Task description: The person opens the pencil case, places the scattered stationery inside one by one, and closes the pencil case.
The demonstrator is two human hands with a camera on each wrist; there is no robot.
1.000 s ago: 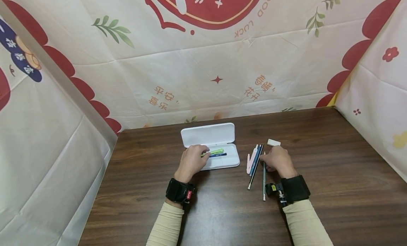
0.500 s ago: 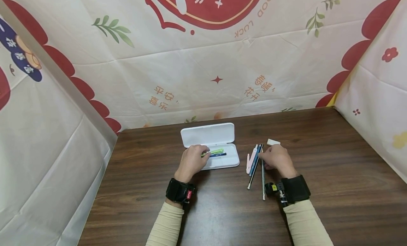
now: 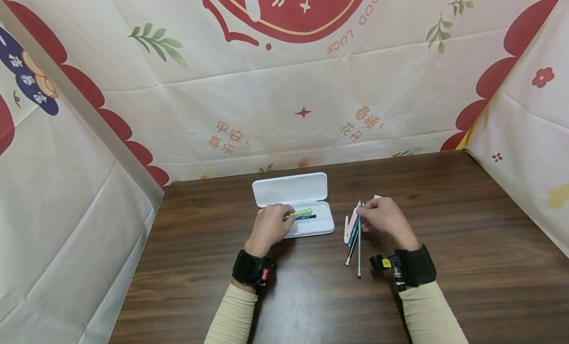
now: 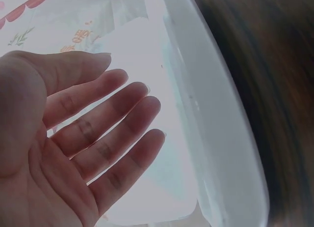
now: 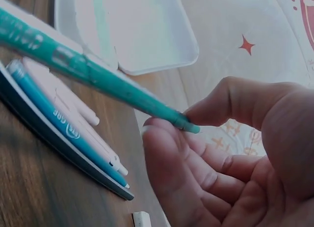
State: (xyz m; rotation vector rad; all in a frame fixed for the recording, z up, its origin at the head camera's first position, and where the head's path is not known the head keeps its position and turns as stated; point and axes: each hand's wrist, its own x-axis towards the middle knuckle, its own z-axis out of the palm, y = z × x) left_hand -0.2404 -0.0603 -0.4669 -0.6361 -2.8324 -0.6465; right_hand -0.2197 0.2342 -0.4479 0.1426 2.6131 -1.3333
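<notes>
My right hand (image 3: 384,216) pinches a green pencil (image 5: 98,77) near one end between thumb and fingertips. The pencil's other end points toward the table's front, over the pens to the right of the white pencil case (image 3: 319,227). That case stands with its lid up, holding a light green slim item (image 3: 304,212) and a dark blue pen (image 3: 307,217). My left hand (image 3: 270,223) rests at the case's left end. In the left wrist view its fingers (image 4: 122,138) are loosely bent, with nothing between them.
Beside the case lie a blue pen (image 5: 64,119), a dark pencil (image 5: 49,133) and pink items (image 5: 83,116). A white eraser (image 5: 141,220) sits partly hidden behind my right hand. Printed cloth (image 3: 266,102) hangs behind the brown table (image 3: 200,265).
My right hand has moved left and lifted the green pencil from beside the other pens to over them. My left hand and the case have stayed put.
</notes>
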